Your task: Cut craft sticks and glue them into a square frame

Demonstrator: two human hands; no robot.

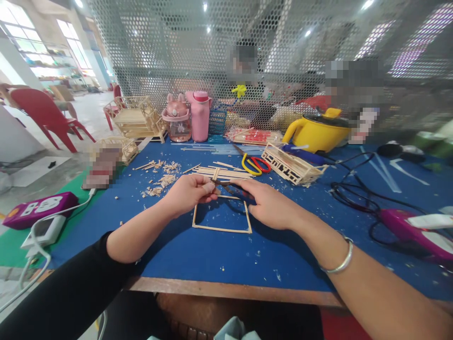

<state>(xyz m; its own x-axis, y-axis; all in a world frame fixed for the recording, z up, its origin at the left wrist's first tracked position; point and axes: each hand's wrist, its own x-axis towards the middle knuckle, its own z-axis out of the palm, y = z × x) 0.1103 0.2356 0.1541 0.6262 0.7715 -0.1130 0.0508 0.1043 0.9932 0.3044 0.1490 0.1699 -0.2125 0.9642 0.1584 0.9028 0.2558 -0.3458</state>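
Note:
My left hand [191, 192] pinches a few short wooden sticks [215, 173] upright between thumb and fingers. Closed around the handles of dark cutting pliers [225, 183] is my right hand [271, 200]; the jaws meet the sticks beside my left fingertips. Under both hands a rectangular stick frame [222, 230] lies flat on the blue table mat [198, 259], its far side partly covered. Just beyond, loose long sticks [201, 173] lie in a row. Short cut pieces [157, 191] are scattered left of my left hand.
Scissors [255, 165] with yellow and red handles lie behind the sticks, near a small stick-built rack [292, 164]. A yellow pot [318, 134], a pink bottle [200, 118] and a clear pink-lidded jar [179, 125] stand behind. Black cables [348, 189] and a purple power strip [410, 231] are right.

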